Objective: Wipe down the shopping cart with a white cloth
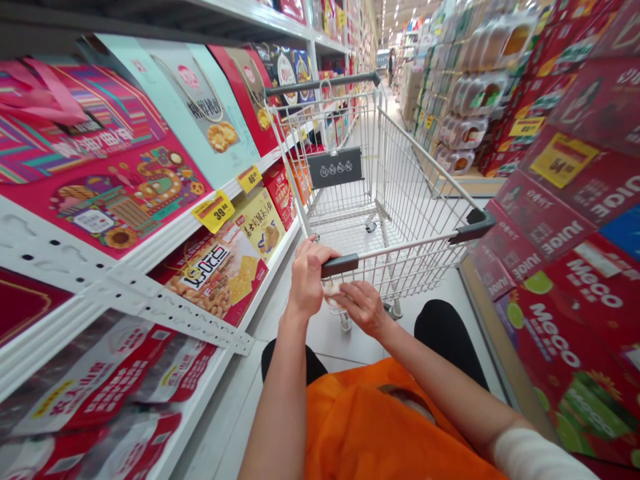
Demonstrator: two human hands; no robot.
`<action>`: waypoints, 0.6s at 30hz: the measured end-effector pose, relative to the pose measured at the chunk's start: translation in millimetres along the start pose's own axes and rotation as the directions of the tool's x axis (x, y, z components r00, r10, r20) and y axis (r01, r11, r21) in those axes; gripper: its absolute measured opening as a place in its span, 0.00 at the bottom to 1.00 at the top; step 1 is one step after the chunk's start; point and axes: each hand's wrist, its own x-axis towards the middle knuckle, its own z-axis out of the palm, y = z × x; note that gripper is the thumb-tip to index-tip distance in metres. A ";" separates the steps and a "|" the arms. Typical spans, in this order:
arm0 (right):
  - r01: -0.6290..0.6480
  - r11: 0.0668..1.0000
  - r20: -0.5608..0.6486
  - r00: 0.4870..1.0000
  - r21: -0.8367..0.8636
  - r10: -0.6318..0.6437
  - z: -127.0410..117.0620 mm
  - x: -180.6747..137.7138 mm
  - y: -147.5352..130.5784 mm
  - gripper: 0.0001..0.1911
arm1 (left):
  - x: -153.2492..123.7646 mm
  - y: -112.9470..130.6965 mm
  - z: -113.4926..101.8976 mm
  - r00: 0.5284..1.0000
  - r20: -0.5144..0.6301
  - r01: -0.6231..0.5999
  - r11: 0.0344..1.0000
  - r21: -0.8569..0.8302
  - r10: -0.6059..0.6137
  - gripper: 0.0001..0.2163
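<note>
A wire shopping cart (415, 250) stands before my knees, with dark plastic pieces on its corners. At its near left corner, my left hand (309, 272) is closed round the rim beside the dark corner piece (340, 265). Just below that piece, my right hand (364, 305) presses a small crumpled white cloth (332, 291) against the cart. Whether it is fabric or paper I cannot tell, as my fingers partly cover it. A dark sign (334, 168) hangs in the cart's upper part.
Shelves on the left hold gift boxes (115, 180), biscuit packs (215, 270) and price tags (214, 211). Stacked red drink cartons (560, 327) line the right side. The aisle floor (280, 310) runs ahead between them; a person (391, 61) stands far off.
</note>
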 end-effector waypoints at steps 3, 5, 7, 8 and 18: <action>0.005 1.000 0.033 0.999 0.009 -0.006 -1.0 -1.4 2.0 0.04 | 0.5 0.4 0.2 1.000 0.017 0.014 1.000 0.015 -0.015 0.39; -0.011 1.000 -0.009 1.000 0.001 0.011 -1.8 -0.2 4.9 0.08 | 0.6 0.5 0.8 1.000 0.016 0.023 0.999 0.026 -0.024 0.40; -0.026 1.000 -0.033 0.999 -0.004 0.026 -1.1 -1.2 6.6 0.09 | 0.4 0.2 1.7 1.000 -0.004 0.028 0.999 0.031 -0.028 0.40; -0.036 0.999 -0.029 0.999 -0.008 0.035 -0.3 -3.4 6.4 0.08 | 0.2 0.1 2.1 0.999 -0.015 0.030 0.999 0.032 -0.030 0.40; -0.045 0.996 -0.033 0.999 -0.078 0.043 -7.7 -12.4 11.8 0.09 | -1.3 -1.6 6.2 0.998 -0.046 0.041 0.999 0.029 -0.039 0.39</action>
